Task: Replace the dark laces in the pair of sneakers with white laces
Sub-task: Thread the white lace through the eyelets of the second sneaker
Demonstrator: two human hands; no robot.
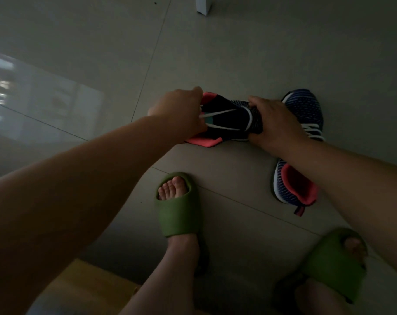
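Grey floor tiles [227,53] fill the dim room. On them a sneaker [229,120] lies on its side, gripped at the toe end by the right hand [277,126], fingers curled round it. At its pink collar the left hand [179,110] pinches the white lace [218,114], drawn taut in two strands. Just right stands the second sneaker [304,110], white-laced. Nearer, two feet wear green slides [181,212].
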